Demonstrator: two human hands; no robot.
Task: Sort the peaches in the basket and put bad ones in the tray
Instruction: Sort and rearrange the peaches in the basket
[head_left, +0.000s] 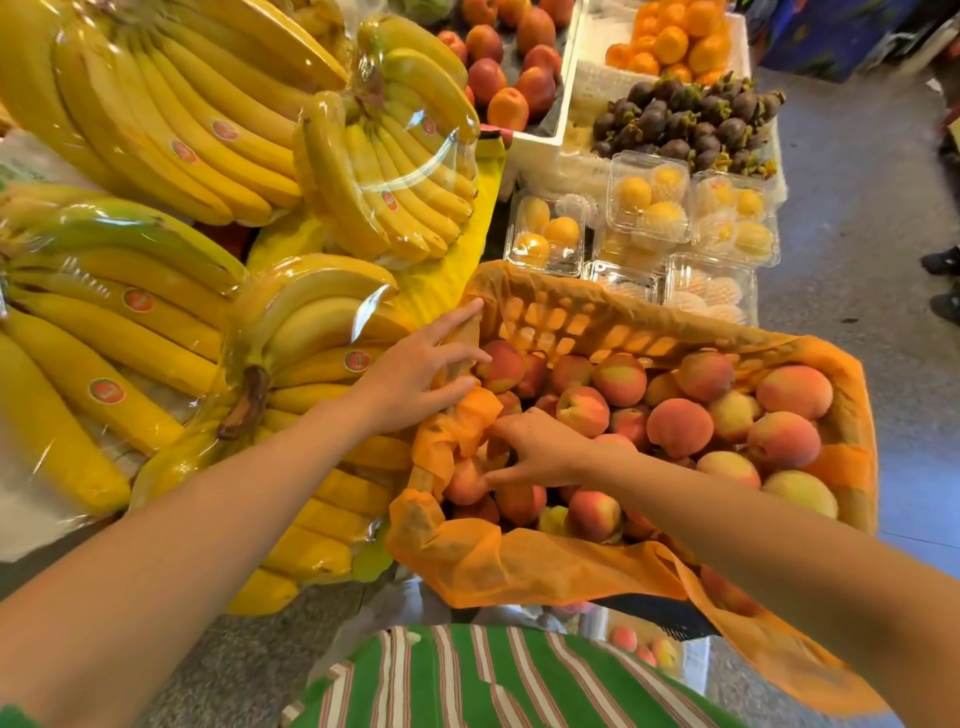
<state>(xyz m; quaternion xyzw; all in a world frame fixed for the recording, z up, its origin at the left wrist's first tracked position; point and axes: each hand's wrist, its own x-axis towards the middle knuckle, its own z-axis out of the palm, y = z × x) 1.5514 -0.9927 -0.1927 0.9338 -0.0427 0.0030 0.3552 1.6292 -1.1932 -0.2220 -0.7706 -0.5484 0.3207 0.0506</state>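
**Soft peaches may be bruised, or lost under the loose liner.**

The orange liner (519, 566) is pressed back at the far left corner of the basket (571, 317) by the flat, straight-fingered left hand (415, 374); were it released, the fabric could fall over the fruit. The right hand (545, 452) is curled over a peach (464, 482) by the basket's left edge, though a closed grasp cannot be confirmed; a hard squeeze would likely mark it. The peaches (680, 426), red-blushed over yellow, are heaped in the basket, just beside wrapped bananas (332, 322).
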